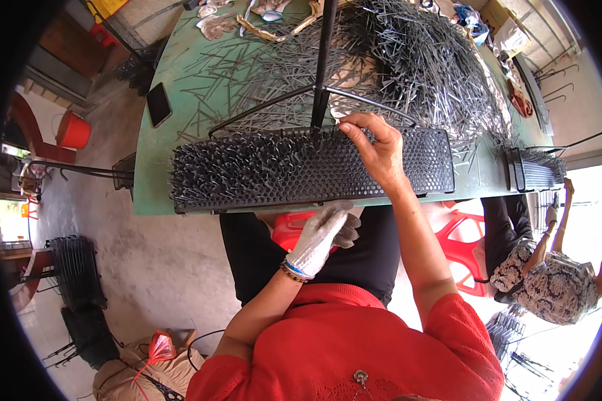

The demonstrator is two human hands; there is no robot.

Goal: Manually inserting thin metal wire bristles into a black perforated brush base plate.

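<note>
Right grip [379,152]: pinched together over our perforated rack [425,164] — contents unclear.
Gloved left grip [322,234]: curled — spread, we can't tell.

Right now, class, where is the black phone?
In the head view, the black phone lies near the left edge of the green table, left of the scattered dark strips.
</note>
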